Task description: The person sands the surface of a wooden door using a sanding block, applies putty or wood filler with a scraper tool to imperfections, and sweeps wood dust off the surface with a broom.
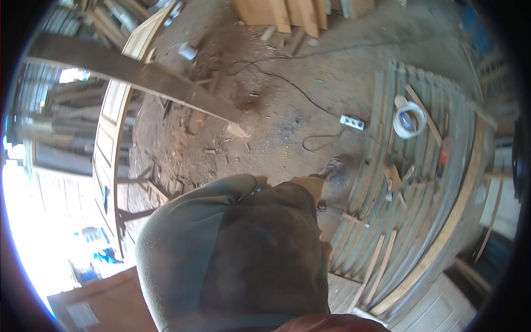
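My left arm, in a grey-green sleeve (182, 216), bends across the front of my body. Only a sliver of what looks like my left hand (262, 180) shows past the cuff, its fingers hidden. At the right side of my dark top (265, 243), a small patch that may be my right hand (326, 250) peeks out; its fingers do not show. Whether either hand holds anything is hidden. Beyond my body, a sandalled foot (332, 166) stands on the dirt floor, beside a slatted wooden platform.
The slatted platform (354, 249) carries a white bucket (409, 120), loose sticks and tools. A white power strip (352, 123) and its cable lie nearby. A long plank (182, 88) slants in at upper left, near a wooden door frame (105, 127). Boards (282, 14) stand at the back.
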`<action>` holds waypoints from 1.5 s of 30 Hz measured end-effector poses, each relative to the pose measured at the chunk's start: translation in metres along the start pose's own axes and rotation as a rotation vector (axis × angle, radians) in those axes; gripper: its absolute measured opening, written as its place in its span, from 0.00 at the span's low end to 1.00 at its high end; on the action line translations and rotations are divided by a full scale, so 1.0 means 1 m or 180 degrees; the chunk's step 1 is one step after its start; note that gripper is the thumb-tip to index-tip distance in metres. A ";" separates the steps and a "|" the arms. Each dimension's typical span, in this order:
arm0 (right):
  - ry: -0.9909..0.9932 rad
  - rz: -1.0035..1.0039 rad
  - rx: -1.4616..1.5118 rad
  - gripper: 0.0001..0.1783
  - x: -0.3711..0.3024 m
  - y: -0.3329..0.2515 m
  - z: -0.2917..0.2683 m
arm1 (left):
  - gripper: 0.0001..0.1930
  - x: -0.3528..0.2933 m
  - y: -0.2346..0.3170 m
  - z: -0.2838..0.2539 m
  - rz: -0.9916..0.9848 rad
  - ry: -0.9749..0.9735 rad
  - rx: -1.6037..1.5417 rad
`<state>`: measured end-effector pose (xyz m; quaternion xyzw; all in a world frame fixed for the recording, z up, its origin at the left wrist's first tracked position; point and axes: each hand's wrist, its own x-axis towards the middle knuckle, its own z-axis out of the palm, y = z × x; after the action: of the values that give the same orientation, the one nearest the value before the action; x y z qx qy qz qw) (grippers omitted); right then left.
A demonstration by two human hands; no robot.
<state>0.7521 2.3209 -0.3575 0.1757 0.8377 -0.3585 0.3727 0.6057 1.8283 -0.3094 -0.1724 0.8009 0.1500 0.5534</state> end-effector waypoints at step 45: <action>-0.2598 -0.1032 -0.1720 0.08 0.393 -0.891 0.209 | 0.26 -0.064 -0.224 -0.132 -0.1922 0.2176 -0.5402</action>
<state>0.0962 1.5713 -0.3313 -0.2132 0.7032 -0.2217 0.6410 0.6156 1.5783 -0.2151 -0.7485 0.4655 0.4723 -0.0035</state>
